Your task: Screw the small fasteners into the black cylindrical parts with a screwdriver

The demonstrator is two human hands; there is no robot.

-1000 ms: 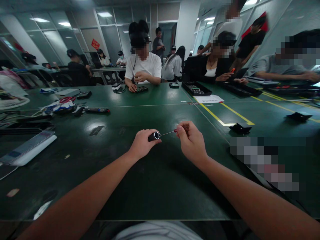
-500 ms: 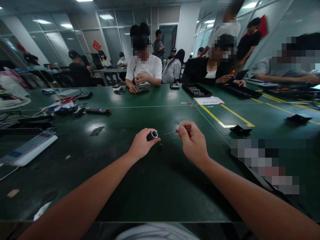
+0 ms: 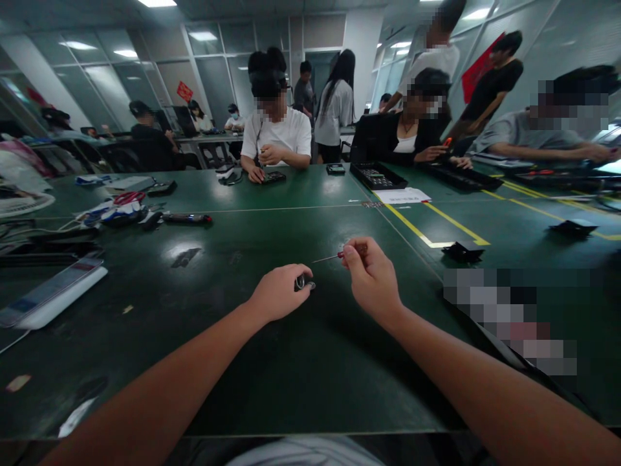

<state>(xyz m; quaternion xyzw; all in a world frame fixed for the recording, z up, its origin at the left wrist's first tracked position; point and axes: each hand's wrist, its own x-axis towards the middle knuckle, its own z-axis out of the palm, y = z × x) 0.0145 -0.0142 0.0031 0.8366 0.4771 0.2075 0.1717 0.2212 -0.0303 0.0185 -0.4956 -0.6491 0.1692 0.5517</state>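
Observation:
Low over the green table (image 3: 272,362), my left hand (image 3: 279,294) curls round a short black cylinder (image 3: 299,283) with a silver ring at its end; my fingers hide most of it. A small dark round piece (image 3: 311,285) shows right by my left thumb tip; I cannot tell whether it is touched. My right hand (image 3: 371,272) is closed on a thin screwdriver (image 3: 330,257) with a red handle. Its metal shaft points left, and its tip is in the air just beyond my left fingertips, apart from the cylinder.
On the left lie a phone on a white block (image 3: 58,294), tangled cables and a dark pen-like tool (image 3: 187,219). Black brackets (image 3: 462,252) stand at right near yellow tape lines. Co-workers sit across the table, with a black parts tray (image 3: 378,175) in front of one.
My left hand has moved down with the cylinder, to the small dark piece on the table. The right hand keeps the screwdriver almost still. A person in the background has stood up.

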